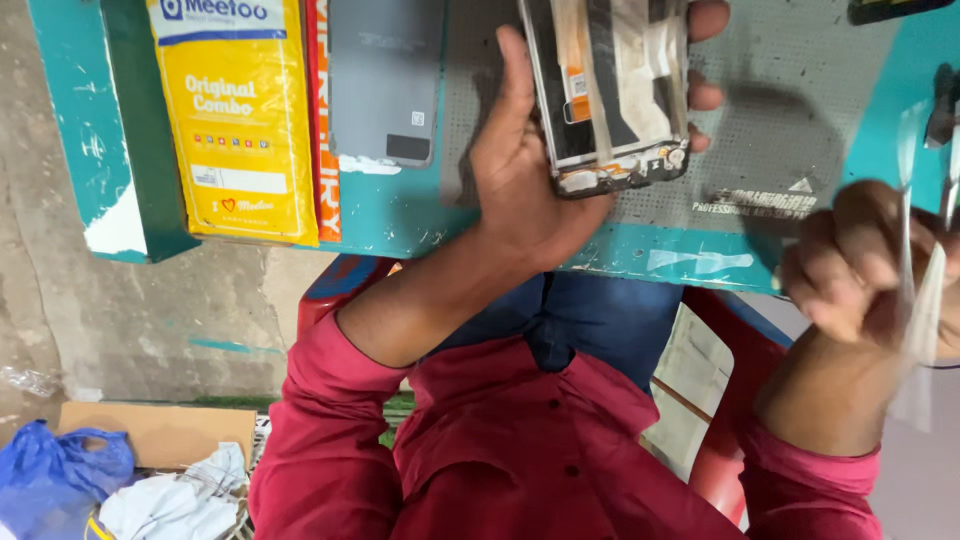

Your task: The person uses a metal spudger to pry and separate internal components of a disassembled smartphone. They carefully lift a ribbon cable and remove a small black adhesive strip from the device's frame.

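Observation:
My left hand (520, 170) is shut on an opened phone body (610, 90), held upright over the grey work mat (800, 100). The phone's inside faces me, with pale tape strips, an orange patch and a chipped lower edge. At the right edge of the view my right hand (860, 265) is blurred and closed on a thin clear film strip (925, 310) that hangs down from its fingers. A thin metal tool seems to stand up from the same hand, but blur hides it.
A yellow box (240, 120) and a grey phone back cover (385, 80) lie on the teal table (400, 215) to the left. I sit on a red plastic chair (720, 400). A blue bag (60, 465), cardboard (160, 430) and white cloth (180, 500) lie on the floor.

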